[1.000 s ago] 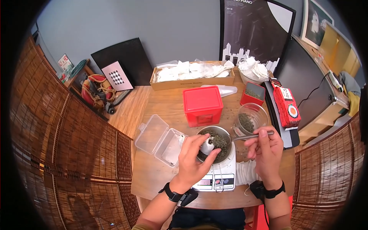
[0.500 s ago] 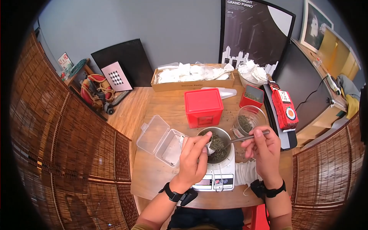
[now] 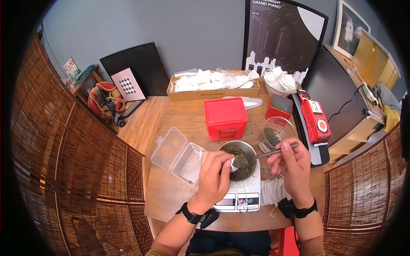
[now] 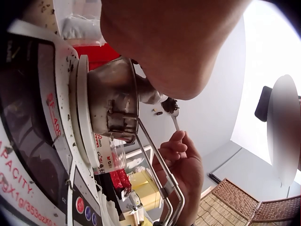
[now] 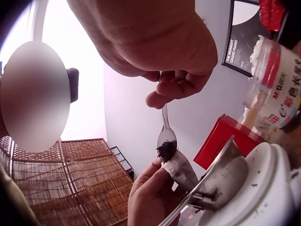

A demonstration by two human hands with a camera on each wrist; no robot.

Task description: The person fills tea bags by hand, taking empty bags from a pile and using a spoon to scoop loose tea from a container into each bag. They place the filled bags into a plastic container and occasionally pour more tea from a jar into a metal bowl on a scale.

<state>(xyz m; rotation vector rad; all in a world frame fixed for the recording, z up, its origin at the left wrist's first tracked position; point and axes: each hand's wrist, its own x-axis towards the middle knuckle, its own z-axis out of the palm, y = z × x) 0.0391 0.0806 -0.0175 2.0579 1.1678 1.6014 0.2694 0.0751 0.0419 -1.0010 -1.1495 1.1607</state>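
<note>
My left hand (image 3: 212, 173) pinches a small white pouch (image 5: 181, 172) over the near left part of a metal bowl (image 3: 255, 171). Dried dark-green leaves (image 3: 241, 160) fill the bowl's bottom, and it stands on a white kitchen scale (image 3: 253, 187). Between thumb and fingers, my right hand (image 3: 297, 173) holds a metal spoon (image 3: 273, 152) by its handle. The spoon's bowl carries a small heap of leaves (image 5: 166, 150), right at the pouch's mouth in the right wrist view. Fingers of the left hand partly hide the pouch in the head view.
A clear jar (image 3: 287, 123) of leaves and an open red tin (image 3: 279, 106) stand to the right. Behind the bowl is a red lidded box (image 3: 226, 119). An open plastic case (image 3: 185, 170) lies left, a white folded stack (image 3: 273, 192) right. White pouches fill a cardboard box (image 3: 213, 94).
My left fingers have drawn together around the pouch, and the hand has tilted it. My right hand has brought the spoon left and lower, closer to the pouch.
</note>
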